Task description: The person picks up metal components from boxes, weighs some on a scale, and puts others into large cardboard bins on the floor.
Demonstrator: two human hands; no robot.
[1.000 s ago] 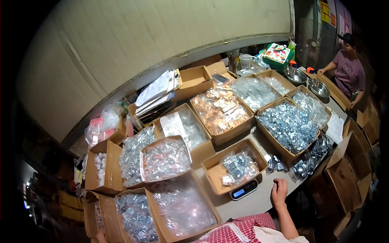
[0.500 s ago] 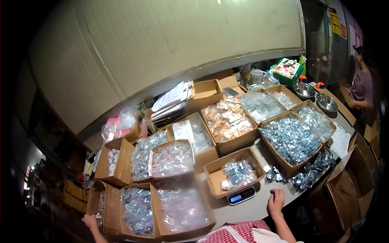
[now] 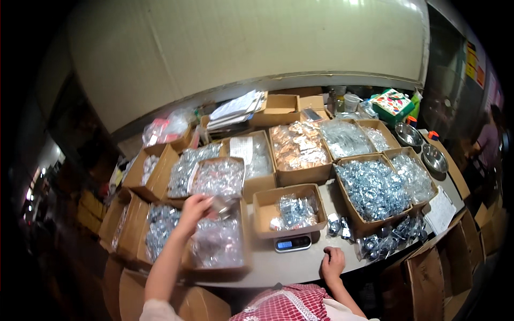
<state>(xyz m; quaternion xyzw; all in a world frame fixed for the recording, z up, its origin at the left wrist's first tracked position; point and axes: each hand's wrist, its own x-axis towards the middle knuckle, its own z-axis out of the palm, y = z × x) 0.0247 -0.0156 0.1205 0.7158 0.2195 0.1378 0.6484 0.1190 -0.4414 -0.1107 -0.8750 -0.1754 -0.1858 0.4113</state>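
Observation:
My left hand (image 3: 195,212) reaches over the boxes at centre left, its fingers closed on a small clear bag (image 3: 223,207) of shiny contents, smeared by motion. Beneath it stand a carton of clear plastic bags (image 3: 217,249) and a carton of bagged silvery-blue parts (image 3: 160,230). Near the table's front edge, my right hand (image 3: 334,263) rests with curled fingers; whether anything is in them is hidden. Ahead of it a small digital scale (image 3: 293,243) carries a shallow cardboard box (image 3: 263,211), with several bags of metal parts (image 3: 297,211) inside.
Bagged coppery parts (image 3: 300,147) and silvery-blue parts (image 3: 372,187) fill larger cartons behind and to the right. Dark bagged parts (image 3: 393,238) lie near the right edge. Steel bowls (image 3: 435,159) and a paper sheet (image 3: 440,209) are farther right. Empty cartons (image 3: 439,278) stand beside the table.
My left hand has come up from the narrow carton at far left, rightward over the cartons, now with a small bag. My right hand stays by the table edge. The view has shifted.

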